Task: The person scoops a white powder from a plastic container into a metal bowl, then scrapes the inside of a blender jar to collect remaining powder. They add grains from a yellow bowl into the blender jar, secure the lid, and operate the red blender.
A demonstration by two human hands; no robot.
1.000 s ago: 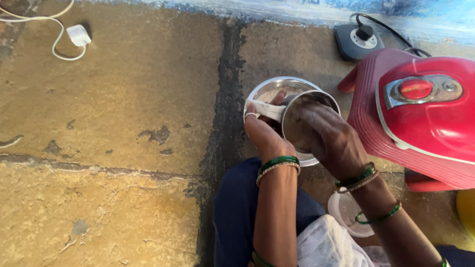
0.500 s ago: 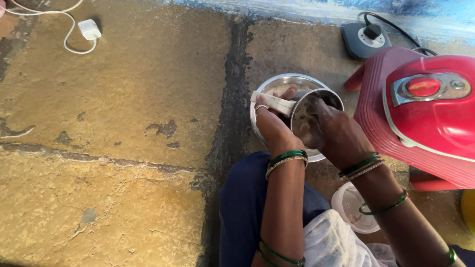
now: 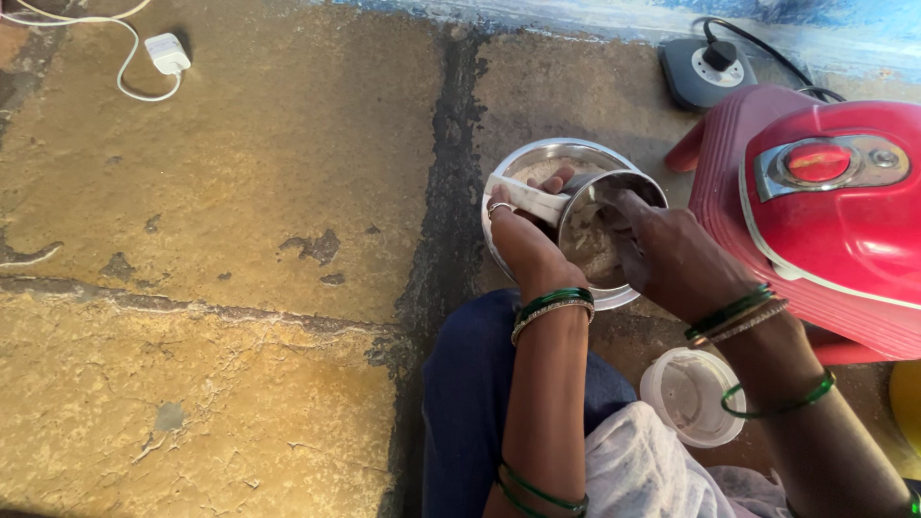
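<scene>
A steel grinder jar point(image 3: 602, 225) is held tilted over a round steel bowl point(image 3: 537, 158) that rests on the stone floor point(image 3: 240, 240). The left hand point(image 3: 526, 245) is closed around the jar's white handle point(image 3: 528, 199), a ring visible on one finger and green bangles at the wrist. The right hand point(image 3: 672, 254) is placed at the jar's mouth, its fingers curled down inside; whether anything is pinched between them cannot be told, since the fingertips are hidden by the rim. A pale, coarse ground paste point(image 3: 590, 247) is seen clinging to the inner wall of the jar, and a portion of similar pale material is visible in the bowl behind the handle — the transfer is therefore judged to be partly done, with a good share still left in the jar. A white plastic lid point(image 3: 693, 395) lies upturned on the floor near the right forearm, apart from the jar. A red mixer-grinder base point(image 3: 835, 206) with a grey control panel stands just beside the bowl on the right; a dark round power socket point(image 3: 705, 72) with a plugged cable sits beyond it by the blue wall edge. A white charger with its cord point(image 3: 165, 53) lies well apart at the far left — untouched by either hand.
</scene>
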